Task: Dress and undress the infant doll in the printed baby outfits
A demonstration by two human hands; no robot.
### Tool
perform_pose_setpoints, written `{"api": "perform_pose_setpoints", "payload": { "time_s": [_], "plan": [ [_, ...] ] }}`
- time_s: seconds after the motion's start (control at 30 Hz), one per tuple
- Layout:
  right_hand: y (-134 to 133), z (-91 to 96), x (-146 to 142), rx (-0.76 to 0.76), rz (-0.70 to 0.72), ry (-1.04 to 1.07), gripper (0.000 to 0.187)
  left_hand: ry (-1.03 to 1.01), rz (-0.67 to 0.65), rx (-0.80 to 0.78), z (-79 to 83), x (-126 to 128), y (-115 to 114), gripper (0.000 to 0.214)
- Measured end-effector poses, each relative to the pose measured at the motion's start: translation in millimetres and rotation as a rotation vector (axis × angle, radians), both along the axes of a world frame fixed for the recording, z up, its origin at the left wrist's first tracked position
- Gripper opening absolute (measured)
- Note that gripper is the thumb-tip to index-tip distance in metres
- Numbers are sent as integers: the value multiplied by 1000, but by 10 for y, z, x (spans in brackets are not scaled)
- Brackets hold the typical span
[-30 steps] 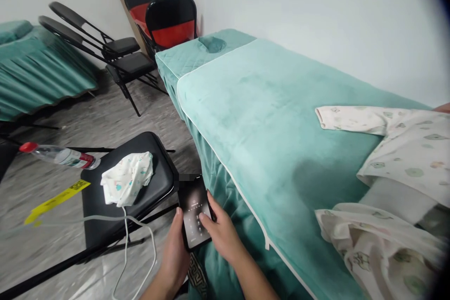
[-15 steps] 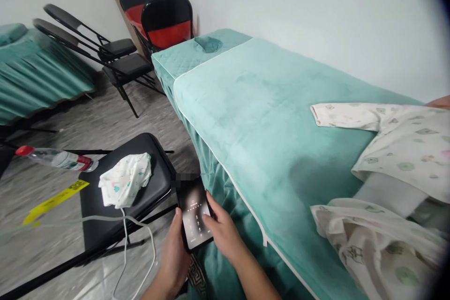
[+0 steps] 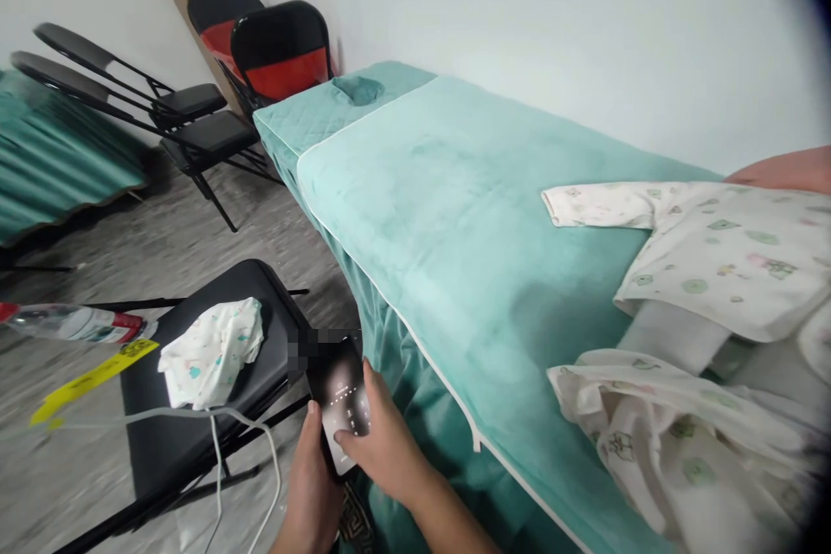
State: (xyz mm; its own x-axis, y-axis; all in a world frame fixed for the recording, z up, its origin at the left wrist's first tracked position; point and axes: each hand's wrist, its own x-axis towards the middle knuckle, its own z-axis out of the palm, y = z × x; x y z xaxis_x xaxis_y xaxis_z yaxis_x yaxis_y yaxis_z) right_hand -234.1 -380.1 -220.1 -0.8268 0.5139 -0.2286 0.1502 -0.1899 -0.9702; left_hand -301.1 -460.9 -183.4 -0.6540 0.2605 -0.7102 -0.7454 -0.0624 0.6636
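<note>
Phone (image 3: 332, 398) is held between both hands. Left hand (image 3: 315, 480) is curled round its left edge, thumb up along the side; right hand (image 3: 389, 454) grips the right edge, thumb reaching over the glass. Change: over the last half second the right thumb slid from the screen's right side to its lower left. Screen shows a row of dots and keypad-like marks, too blurred to read; I'd judge the screen entry is still underway. Touching or just above the glass, can't tell. Whole view also swung a bit right.

Phone: flat slab, glossy, dark, pale glow low down. Below the hands, dark fabric with an angular key pattern. Left of the left hand: folding chair (image 3: 271, 325), smooth black padded seat, carrying a crumpled soft white printed cloth (image 3: 211, 355). Thin white cable (image 3: 216, 467) hangs below that. Farther left, clear plastic bottle (image 3: 78, 323), red cap, and a flat yellow strip (image 3: 91, 381). Right of the right hand: bed (image 3: 421, 182), plush teal cover, white piping; farther right, thin, rumpled printed garments (image 3: 714, 264).
</note>
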Motion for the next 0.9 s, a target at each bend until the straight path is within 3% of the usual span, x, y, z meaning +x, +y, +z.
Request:
{"api": "perform_pose_setpoints", "payload": {
  "time_s": [0.23,0.5,0.9],
  "plan": [
    [42,63,75,-77,32,0,97,-8,-10,-40,35,16,-24,45],
    [122,96,147,-404,53,188,96,-1,-51,-20,-30,-7,-64,52],
    [164,108,171,-472,12,201,93,-31,-27,7,28,-6,-10,49]
  ]
}}
